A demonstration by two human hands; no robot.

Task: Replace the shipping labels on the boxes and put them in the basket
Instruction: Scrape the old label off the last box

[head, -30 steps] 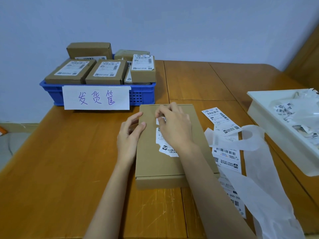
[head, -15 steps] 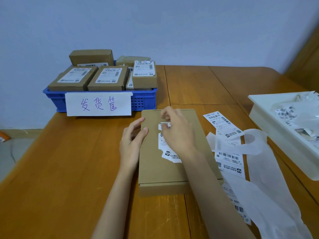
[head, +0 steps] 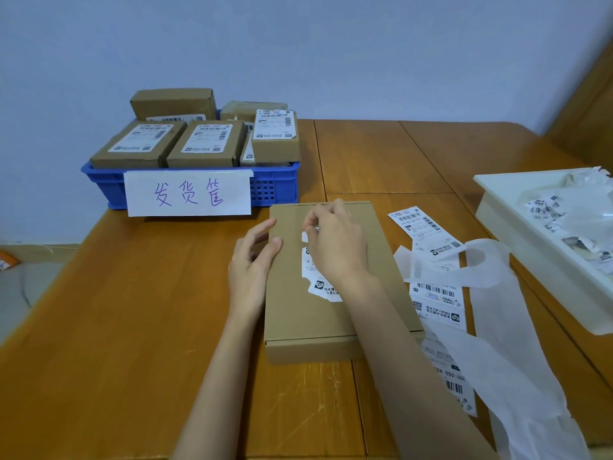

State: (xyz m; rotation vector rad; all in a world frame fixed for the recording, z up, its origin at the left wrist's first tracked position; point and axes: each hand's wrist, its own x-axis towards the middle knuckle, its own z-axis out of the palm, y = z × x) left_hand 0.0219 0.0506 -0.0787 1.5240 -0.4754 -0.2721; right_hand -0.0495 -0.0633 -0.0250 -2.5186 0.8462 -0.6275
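Observation:
A flat cardboard box (head: 298,313) lies on the wooden table in front of me. A torn white label remnant (head: 320,287) is stuck to its top. My right hand (head: 335,247) hovers over the label's far end, thumb and forefinger pinching a small white scrap of it. My left hand (head: 253,263) rests against the box's left edge, thumb on the top face. The blue basket (head: 275,187) at the back left holds several labelled boxes. A strip of fresh shipping labels (head: 434,293) lies to the right of the box.
A paper sign with purple writing (head: 189,194) hangs on the basket front. White backing paper (head: 491,327) trails over the label strip toward the near right. A white tray (head: 517,240) with torn label scraps sits at the right edge.
My right hand has kept picking at the label's far end, and the view has shifted slightly. My left hand stays on the box's left edge.

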